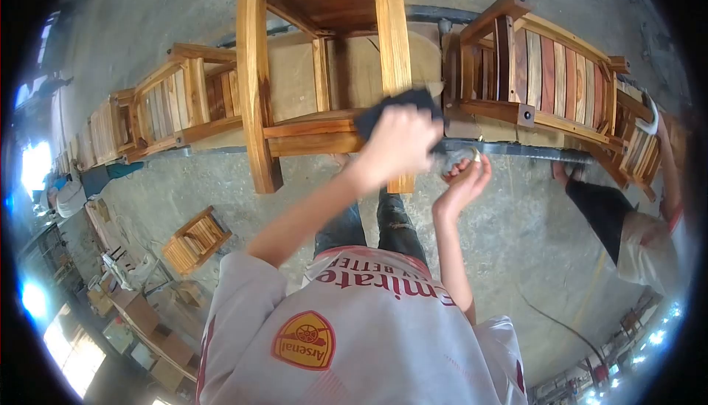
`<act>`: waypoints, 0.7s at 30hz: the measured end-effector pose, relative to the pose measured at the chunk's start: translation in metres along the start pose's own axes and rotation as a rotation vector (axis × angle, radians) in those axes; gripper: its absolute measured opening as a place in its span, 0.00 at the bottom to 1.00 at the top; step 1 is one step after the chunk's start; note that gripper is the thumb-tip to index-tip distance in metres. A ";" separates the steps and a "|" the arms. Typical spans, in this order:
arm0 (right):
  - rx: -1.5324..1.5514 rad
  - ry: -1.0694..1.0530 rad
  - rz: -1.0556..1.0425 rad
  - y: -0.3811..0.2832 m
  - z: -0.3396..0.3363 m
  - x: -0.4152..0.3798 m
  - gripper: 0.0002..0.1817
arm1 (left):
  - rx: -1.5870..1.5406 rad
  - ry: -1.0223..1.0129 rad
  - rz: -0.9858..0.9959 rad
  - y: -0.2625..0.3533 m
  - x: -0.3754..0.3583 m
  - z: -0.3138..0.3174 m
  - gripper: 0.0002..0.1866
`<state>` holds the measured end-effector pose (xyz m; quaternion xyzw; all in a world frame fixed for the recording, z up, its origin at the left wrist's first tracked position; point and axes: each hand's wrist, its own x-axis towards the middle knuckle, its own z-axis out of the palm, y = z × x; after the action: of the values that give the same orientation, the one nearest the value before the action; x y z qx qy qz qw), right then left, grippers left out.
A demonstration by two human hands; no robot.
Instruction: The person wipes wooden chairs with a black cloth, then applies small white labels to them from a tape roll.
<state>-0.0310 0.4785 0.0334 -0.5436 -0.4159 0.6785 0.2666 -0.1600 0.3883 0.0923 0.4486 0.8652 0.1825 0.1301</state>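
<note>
My left hand point(402, 139), blurred, is closed on a black cloth or pad point(420, 102). The pad lies against the right front post of a wooden furniture frame point(254, 80), where that post meets a crosspiece. Just right of it, my right hand point(466, 180) is raised with bent fingers. A small pale piece point(476, 156) shows at its fingertips, too small to name. The frame has thick, light brown posts and a darker panel.
Slatted wooden furniture pieces stand at left point(177, 99) and right point(560, 77) along a bench. A small slatted piece point(197, 240) sits on the floor. Another person point(649, 250) is at far right, a hand near the furniture. Cardboard boxes point(140, 313) are at lower left.
</note>
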 end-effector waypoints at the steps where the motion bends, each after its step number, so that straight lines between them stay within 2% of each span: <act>1: -0.018 0.022 -0.009 -0.008 -0.007 0.005 0.12 | -0.052 -0.042 0.030 0.015 -0.023 0.014 0.15; 4: -0.027 0.075 -0.078 -0.023 -0.037 0.021 0.12 | -0.240 -0.234 0.041 0.046 -0.058 0.014 0.17; 6: -0.040 0.038 -0.142 -0.032 -0.057 0.028 0.12 | -0.340 -0.267 0.019 0.049 -0.047 -0.003 0.16; 8: -0.095 0.004 -0.195 -0.045 -0.075 0.029 0.12 | -0.504 -0.151 0.035 0.059 -0.012 -0.023 0.13; 10: -0.171 -0.027 -0.236 -0.054 -0.082 0.028 0.12 | -0.602 0.186 0.099 0.082 0.036 -0.040 0.11; 12: -0.204 -0.114 -0.187 -0.057 -0.090 0.025 0.12 | -0.674 0.427 0.183 0.115 0.086 -0.053 0.11; 14: -0.283 -0.208 -0.172 -0.070 -0.085 0.016 0.13 | -0.576 0.408 0.274 0.132 0.133 -0.046 0.12; 16: -0.278 -0.322 -0.170 -0.081 -0.076 0.006 0.13 | -0.405 0.396 0.389 0.130 0.154 -0.011 0.18; 17: -0.285 -0.386 -0.186 -0.092 -0.068 -0.003 0.13 | -0.478 0.274 0.425 0.126 0.146 -0.012 0.22; 19: -0.305 -0.518 -0.210 -0.106 -0.060 -0.016 0.14 | -0.636 0.183 0.446 0.115 0.109 -0.029 0.23; 21: -0.339 -0.619 -0.362 -0.110 -0.054 -0.019 0.14 | -0.609 0.066 0.338 0.096 0.061 -0.052 0.21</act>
<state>0.0157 0.5339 0.1342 -0.2677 -0.6720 0.6739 0.1505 -0.1451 0.4792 0.1768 0.5199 0.6884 0.4656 0.1977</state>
